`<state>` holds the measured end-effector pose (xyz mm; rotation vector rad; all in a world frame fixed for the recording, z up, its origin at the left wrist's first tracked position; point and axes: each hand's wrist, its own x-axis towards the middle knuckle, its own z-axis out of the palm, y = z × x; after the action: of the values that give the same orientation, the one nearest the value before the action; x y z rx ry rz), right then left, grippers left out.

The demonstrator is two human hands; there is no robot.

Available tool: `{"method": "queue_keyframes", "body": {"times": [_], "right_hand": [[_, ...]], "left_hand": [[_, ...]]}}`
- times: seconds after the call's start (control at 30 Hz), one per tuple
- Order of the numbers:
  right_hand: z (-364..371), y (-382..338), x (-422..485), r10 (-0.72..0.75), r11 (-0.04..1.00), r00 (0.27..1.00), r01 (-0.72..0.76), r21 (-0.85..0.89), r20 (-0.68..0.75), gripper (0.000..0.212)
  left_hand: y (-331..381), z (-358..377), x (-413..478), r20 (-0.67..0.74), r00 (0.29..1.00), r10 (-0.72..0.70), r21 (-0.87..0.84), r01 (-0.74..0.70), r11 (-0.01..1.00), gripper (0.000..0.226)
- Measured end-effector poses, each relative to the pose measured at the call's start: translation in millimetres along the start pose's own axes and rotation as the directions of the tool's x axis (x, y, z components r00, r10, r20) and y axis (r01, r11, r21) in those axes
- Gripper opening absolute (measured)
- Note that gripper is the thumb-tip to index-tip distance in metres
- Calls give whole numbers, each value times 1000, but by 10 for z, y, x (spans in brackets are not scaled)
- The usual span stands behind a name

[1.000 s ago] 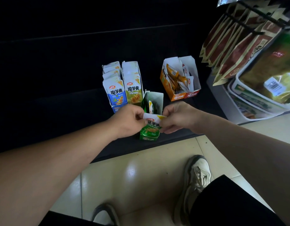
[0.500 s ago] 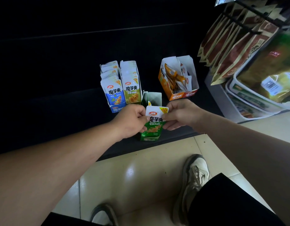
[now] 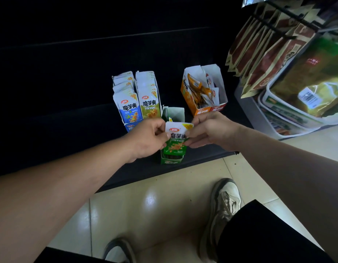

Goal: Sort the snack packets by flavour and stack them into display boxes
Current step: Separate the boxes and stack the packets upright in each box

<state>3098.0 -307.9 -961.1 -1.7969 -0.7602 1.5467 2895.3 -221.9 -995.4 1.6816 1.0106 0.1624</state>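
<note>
Now my left hand point(image 3: 147, 137) and right hand point(image 3: 208, 131) each pinch an upper edge of the green-and-white foil snack packet point(image 3: 175, 144). It stands upright with its lower end inside the narrow green cardboard display box point(image 3: 172, 160) on the dark shelf point(image 3: 202, 160). Pushing unevenly could buckle it against the front lip, or tip the light box off the nearby shelf edge, I reckon. Bold 魔芋爽 reads clearly on the blue-fronted packets point(image 3: 128, 110) and olive-fronted packets point(image 3: 150, 107) behind; the red oval logo is too small.

Head view, facing down-forward, close over shelf point(image 3: 183, 168).
</note>
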Motion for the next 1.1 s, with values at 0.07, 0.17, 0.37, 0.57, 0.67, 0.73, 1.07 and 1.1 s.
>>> {"method": "queue_keyframes", "body": {"times": [0.07, 0.17, 0.37, 0.57, 0.67, 0.73, 1.07, 1.1], "right_hand": [[7, 54, -3, 45, 997, 997, -41, -68, 58, 9], [36, 114, 0, 88, 980, 991, -68, -185, 102, 7], [65, 168, 55, -33, 883, 999, 38, -468, 18, 7], [90, 243, 161, -97, 789, 993, 114, -604, 61, 9], [112, 300, 175, -30, 742, 993, 96, -663, 111, 13], [118, 339, 166, 55, 741, 991, 41, -670, 122, 11], [107, 350, 306, -46, 951, 991, 5, -309, -123, 9], [139, 342, 348, -53, 953, 991, 13, -301, -125, 14]], "left_hand": [[-88, -1, -35, 78, 996, -42, 32, 40, 999, 7], [-159, 17, -66, 119, 989, -85, 84, 75, 994, 7], [-228, 65, -50, 144, 985, -95, 67, 86, 994, 12], [-144, 61, 7, 69, 980, 185, 252, -197, 947, 4], [-261, 142, 5, 64, 979, 191, 421, -200, 885, 7], [-324, 171, 25, 48, 980, 194, 523, -190, 831, 9], [-281, 111, 114, -102, 995, -11, 282, 39, 959, 50], [-279, 111, 138, -163, 987, -6, 300, 55, 952, 40]]}}
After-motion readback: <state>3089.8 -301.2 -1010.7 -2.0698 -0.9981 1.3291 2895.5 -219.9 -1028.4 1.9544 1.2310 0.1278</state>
